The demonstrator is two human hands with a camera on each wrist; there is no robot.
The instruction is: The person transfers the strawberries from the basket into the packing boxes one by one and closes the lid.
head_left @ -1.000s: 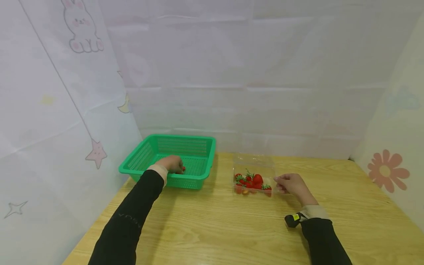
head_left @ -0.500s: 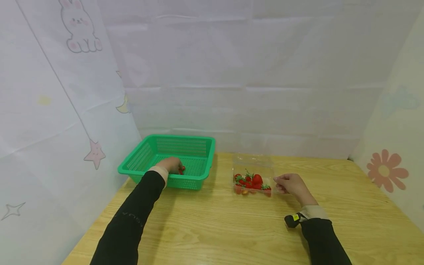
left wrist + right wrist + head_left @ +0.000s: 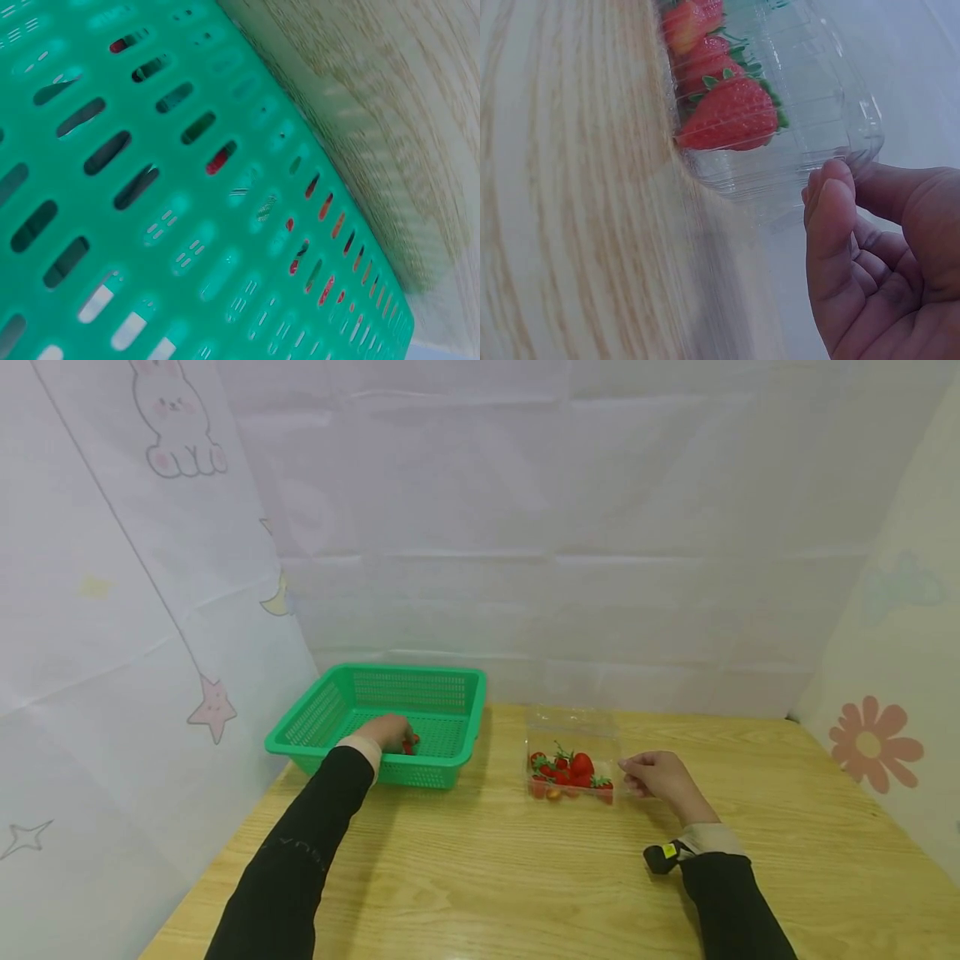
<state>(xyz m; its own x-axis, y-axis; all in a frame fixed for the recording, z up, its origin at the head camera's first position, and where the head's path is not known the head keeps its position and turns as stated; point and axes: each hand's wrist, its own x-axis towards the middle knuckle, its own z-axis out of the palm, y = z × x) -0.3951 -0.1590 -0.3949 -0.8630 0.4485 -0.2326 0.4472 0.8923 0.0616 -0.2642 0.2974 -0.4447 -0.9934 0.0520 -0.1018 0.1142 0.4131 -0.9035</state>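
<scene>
My left hand (image 3: 387, 732) reaches over the near rim into the green plastic basket (image 3: 480, 710). Small red fruit (image 3: 416, 739) lies by its fingertips, but the near wall hides the fingers. In the left wrist view, the slotted basket wall (image 3: 187, 240) fills most of the frame, with bits of red showing through. My right hand (image 3: 660, 779) pinches the right edge of a clear plastic box (image 3: 611, 743) between thumb and fingers. Inside sit several strawberries (image 3: 581, 767) with green leaves; one strawberry (image 3: 731, 116) shows close up through the box wall in the right wrist view.
Both containers stand on a wooden table (image 3: 480, 877), the basket at the left and the box right of it. A pale sheet (image 3: 480, 527) with printed drawings hangs behind and along both sides. A black wrist camera (image 3: 662, 859) sits at the right cuff.
The left hand shifts slightly within the basket, and more red shows at its fingertips than a second ago. The right hand keeps its place on the box edge.
</scene>
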